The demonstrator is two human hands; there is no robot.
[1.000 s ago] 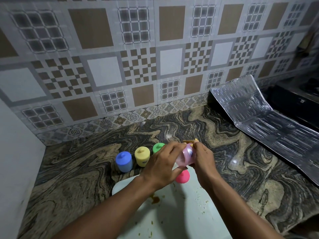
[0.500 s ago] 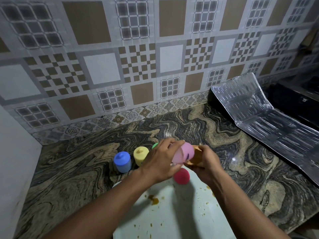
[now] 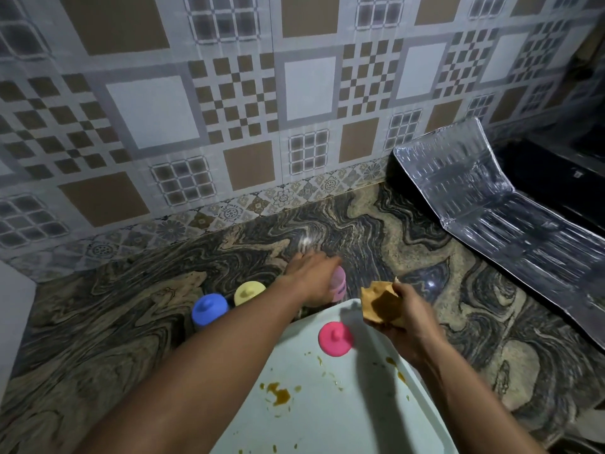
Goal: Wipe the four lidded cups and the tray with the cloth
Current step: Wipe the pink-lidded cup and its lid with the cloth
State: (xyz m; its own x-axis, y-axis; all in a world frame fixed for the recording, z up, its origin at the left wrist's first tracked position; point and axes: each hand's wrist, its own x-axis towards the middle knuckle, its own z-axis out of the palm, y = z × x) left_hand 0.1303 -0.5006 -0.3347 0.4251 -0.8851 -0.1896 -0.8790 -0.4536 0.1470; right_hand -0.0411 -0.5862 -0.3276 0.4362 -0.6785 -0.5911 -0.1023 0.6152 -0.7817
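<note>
The pink cup (image 3: 338, 285), gripped from above by the left hand's (image 3: 311, 276) curled fingers, is over the bench (image 3: 98, 322) just past the tray's (image 3: 327, 421) far edge, while the right hand (image 3: 409, 314) clutches the bunched cloth (image 3: 376, 301) above the tray's far right corner.

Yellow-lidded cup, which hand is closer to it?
Left. The left hand grips the pink cup just right of the yellow-lidded cup; the right hand, holding the cloth, is farther right, above the far edge of the tray.
</note>
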